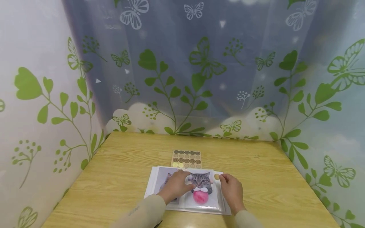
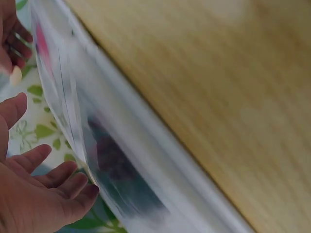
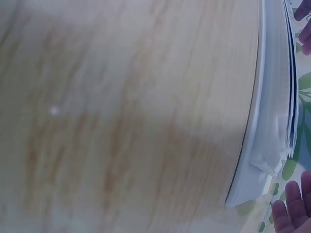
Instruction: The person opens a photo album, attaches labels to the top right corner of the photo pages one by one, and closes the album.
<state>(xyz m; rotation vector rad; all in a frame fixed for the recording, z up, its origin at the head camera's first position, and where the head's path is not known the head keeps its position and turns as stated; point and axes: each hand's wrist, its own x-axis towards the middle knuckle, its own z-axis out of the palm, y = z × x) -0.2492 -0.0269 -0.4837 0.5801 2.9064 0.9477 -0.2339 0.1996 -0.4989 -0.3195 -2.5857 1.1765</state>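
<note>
An open photo album with clear sleeves lies on the table. Its right page bears a picture of a grey tabby cat with a pink fluffy ball. Over the middle of the album, my left hand has its fingers spread and holds nothing; the left wrist view shows those loosely bent fingers near the page edge. By the album's right edge, my right hand pinches a small round gold disc between thumb and forefinger. That disc looks pale in the left wrist view.
Just behind the album lies a flat sheet with rows of dark and tan round discs, two bright gold ones at its front left. Wooden tabletop extends around the album. Butterfly-and-leaf printed curtains enclose the back and sides.
</note>
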